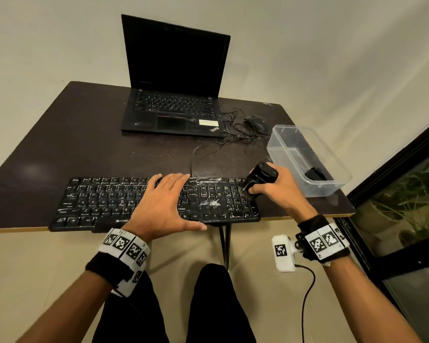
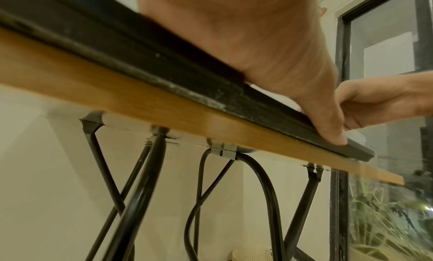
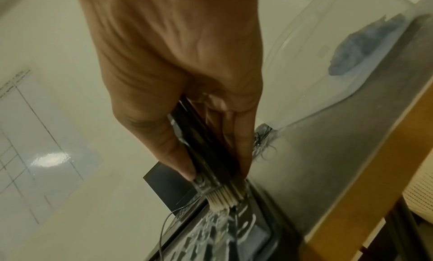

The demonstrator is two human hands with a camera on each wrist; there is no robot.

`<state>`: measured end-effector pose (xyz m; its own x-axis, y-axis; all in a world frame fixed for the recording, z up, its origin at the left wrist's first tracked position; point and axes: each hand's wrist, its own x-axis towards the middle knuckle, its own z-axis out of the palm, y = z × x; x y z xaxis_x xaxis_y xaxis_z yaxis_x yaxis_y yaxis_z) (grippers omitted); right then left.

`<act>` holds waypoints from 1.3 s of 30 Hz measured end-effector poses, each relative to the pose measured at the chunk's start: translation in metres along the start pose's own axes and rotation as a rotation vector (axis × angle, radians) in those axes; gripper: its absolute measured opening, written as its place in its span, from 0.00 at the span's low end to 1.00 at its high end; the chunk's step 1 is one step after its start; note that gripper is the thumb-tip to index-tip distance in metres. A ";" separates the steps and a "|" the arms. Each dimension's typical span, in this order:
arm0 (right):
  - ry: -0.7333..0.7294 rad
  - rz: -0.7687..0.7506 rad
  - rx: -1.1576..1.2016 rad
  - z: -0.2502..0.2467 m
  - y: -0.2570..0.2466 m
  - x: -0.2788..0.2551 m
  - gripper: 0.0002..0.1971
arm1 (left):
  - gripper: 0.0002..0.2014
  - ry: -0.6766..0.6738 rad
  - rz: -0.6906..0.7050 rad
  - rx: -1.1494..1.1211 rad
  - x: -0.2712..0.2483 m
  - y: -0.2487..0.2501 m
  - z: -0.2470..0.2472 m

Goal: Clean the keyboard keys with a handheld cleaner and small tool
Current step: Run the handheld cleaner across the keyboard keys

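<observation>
A black keyboard (image 1: 104,201) streaked with white dust lies along the table's near edge. My left hand (image 1: 164,201) rests flat on its middle keys with fingers straight; in the left wrist view the left hand (image 2: 269,61) lies over the keyboard's front edge (image 2: 187,91). My right hand (image 1: 275,191) grips a black handheld cleaner (image 1: 259,180) whose brush end touches the keypad at the keyboard's right end. In the right wrist view the cleaner's pale bristles (image 3: 223,198) press onto the keys (image 3: 222,233), with the right hand (image 3: 187,80) wrapped round the body.
An open laptop (image 1: 174,95) stands at the back of the dark table (image 1: 60,144). A mouse (image 1: 255,123) with tangled cable lies to its right. A clear plastic box (image 1: 307,157) holding a dark object sits at the right edge. A window frame (image 1: 394,181) is at right.
</observation>
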<state>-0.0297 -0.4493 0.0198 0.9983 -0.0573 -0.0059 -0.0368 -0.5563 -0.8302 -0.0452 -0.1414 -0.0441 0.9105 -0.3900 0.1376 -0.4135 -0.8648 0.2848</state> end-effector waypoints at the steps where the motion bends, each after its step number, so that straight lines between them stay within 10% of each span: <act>1: -0.002 -0.006 -0.019 -0.002 0.000 0.001 0.17 | 0.72 0.003 0.002 0.003 0.000 -0.001 0.000; 39: 0.053 -0.180 -0.203 0.021 -0.011 0.016 0.13 | 0.70 0.064 0.010 -0.008 -0.009 -0.017 -0.002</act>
<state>-0.0126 -0.4263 0.0175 0.9861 0.0178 0.1652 0.1279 -0.7161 -0.6862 -0.0469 -0.1225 -0.0485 0.9039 -0.3776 0.2008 -0.4231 -0.8582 0.2906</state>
